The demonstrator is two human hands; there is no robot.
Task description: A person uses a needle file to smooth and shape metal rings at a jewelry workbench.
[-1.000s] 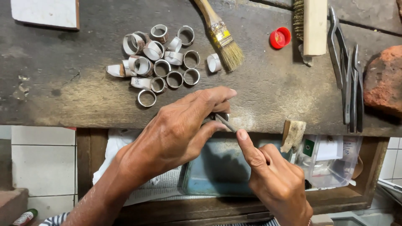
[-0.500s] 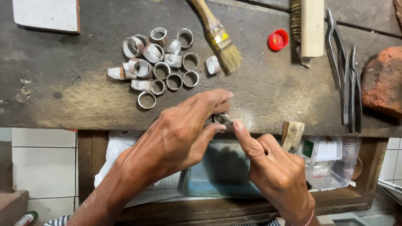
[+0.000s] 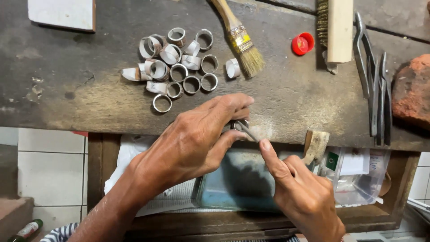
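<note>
My left hand (image 3: 197,136) pinches a small metal ring (image 3: 236,124) against the front edge of the dark wooden workbench (image 3: 89,103). My right hand (image 3: 300,190) grips a thin metal file (image 3: 247,131) with the forefinger stretched along it; its tip lies against the ring. Pale filing dust lies on the bench edge just beyond the ring. Most of the ring is hidden behind my left fingers.
A pile of several metal rings (image 3: 177,67) lies on the bench behind my left hand. A paintbrush (image 3: 239,40), a red cap (image 3: 303,43), a wire brush (image 3: 333,29), pliers (image 3: 374,76) and a red brick (image 3: 412,89) lie further back and right. An open drawer (image 3: 242,183) sits below.
My right hand has slid the file forward and back against the ring, shifting slightly right and down. My left hand has stayed clamped on the ring.
</note>
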